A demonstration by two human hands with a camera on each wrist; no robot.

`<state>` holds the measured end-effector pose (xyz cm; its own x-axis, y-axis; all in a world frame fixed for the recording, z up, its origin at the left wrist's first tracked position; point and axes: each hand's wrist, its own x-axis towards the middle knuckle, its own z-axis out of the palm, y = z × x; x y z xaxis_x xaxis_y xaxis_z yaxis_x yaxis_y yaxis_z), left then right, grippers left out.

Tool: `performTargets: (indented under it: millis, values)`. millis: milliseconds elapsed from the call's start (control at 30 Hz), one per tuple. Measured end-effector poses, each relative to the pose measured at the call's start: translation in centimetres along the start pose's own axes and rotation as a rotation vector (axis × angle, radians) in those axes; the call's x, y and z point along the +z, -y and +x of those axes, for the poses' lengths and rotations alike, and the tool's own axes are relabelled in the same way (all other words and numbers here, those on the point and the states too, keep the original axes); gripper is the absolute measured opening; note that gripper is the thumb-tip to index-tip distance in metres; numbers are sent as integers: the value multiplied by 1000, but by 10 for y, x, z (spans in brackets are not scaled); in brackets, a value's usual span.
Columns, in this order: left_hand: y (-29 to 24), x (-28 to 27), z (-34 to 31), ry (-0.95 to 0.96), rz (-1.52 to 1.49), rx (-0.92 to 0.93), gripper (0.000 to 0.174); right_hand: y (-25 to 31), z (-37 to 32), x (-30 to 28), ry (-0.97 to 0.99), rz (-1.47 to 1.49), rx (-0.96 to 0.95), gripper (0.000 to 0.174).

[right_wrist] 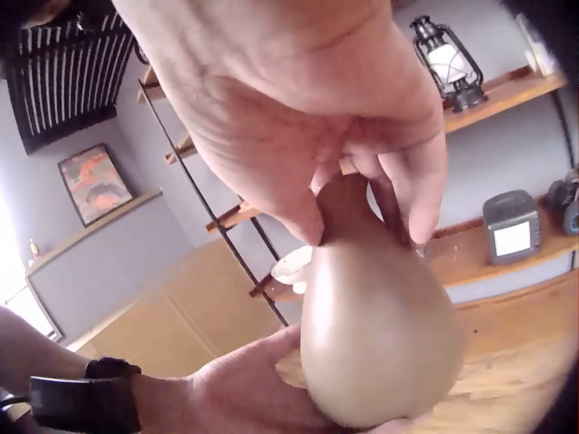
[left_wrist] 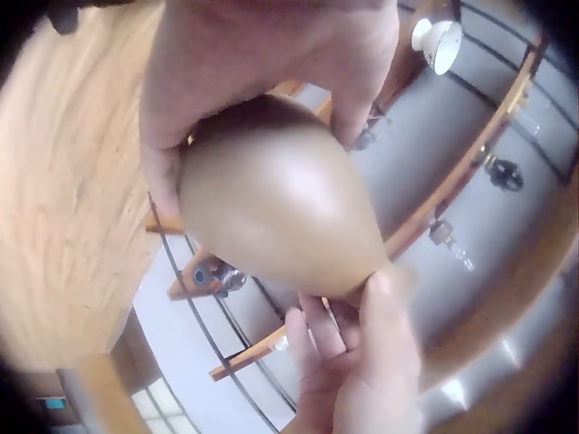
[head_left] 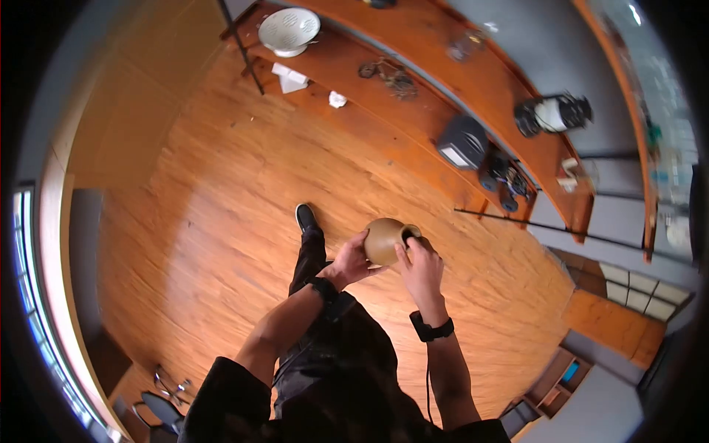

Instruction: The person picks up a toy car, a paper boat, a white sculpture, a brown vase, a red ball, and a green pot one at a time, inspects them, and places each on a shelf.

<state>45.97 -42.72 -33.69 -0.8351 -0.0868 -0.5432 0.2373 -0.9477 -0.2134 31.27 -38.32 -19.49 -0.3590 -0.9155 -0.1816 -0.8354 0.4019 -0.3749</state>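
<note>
A brown, round-bodied vase [head_left: 382,242] with a narrow neck is held between both hands in front of the body, tilted with its mouth toward the right hand. The left hand [head_left: 350,261] cups the wide bottom end, its fingers and thumb spread round the body in the left wrist view. At the other end the right hand [head_left: 422,269] grips the neck, thumb on one side and fingers on the other. In the right wrist view the neck [right_wrist: 348,203] shows between those fingers, while the rim is partly hidden behind the hand.
Wooden shelves [head_left: 413,140] run along the far side, bearing a white colander [head_left: 289,31], a lantern [head_left: 552,114] and a dark grey box-shaped device [head_left: 463,140]. White crumpled paper [head_left: 337,99] lies near the shelf. Wood flooring [head_left: 221,192] surrounds the person; a chair [head_left: 161,408] stands lower left.
</note>
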Motion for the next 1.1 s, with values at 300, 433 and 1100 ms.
performTargets:
  millis: [300, 433, 1100]
  values:
    - [-107, -71, 135, -15, -164, 212, 52, -45, 147, 149, -71, 93, 3, 25]
    - [-162, -148, 223, -50, -242, 283, 55, -88, 215, 246, -70, 129, -57, 24]
    - [-326, -189, 504, 74, -87, 305, 36, -280, 448, 436, -499, 8, -85, 21]
